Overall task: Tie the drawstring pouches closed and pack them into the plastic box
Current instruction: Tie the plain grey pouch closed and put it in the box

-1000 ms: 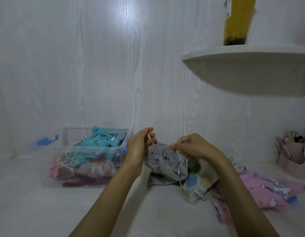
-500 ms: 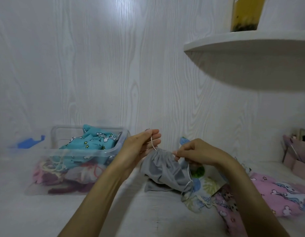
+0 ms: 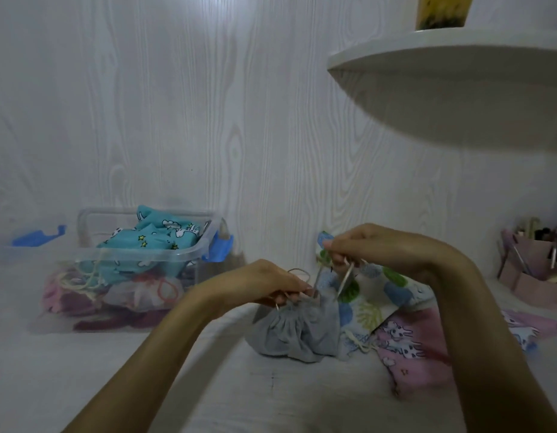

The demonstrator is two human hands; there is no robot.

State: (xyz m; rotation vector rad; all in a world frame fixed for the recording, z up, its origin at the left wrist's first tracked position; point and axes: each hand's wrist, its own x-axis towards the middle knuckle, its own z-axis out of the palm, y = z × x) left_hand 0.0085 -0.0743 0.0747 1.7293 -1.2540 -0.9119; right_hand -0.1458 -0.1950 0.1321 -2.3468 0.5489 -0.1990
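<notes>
Several pouches already fill the clear plastic box [image 3: 152, 260] we see at the left of the white counter [image 3: 83, 379], a teal one [image 3: 155, 242] printed with stars on top. A blue clip [image 3: 219, 248] hangs on the box's right end, and another blue piece [image 3: 36, 237] lies further left.

Moving right, our left hand [image 3: 271, 284] curls its fingers round the cord [image 3: 297, 271] at the gathered neck of the grey pouch [image 3: 297, 334], which rests on the counter. Above and to the right, our right hand [image 3: 374, 245] pinches the cord's other strands, drawn taut up from the pouch.

Behind the grey pouch lies a leaf-print pouch [image 3: 380, 292], and beside it a pink one [image 3: 408, 342] with white animals. At the far right stands a pink holder [image 3: 533, 267] of brushes, under a white shelf [image 3: 452, 76].
</notes>
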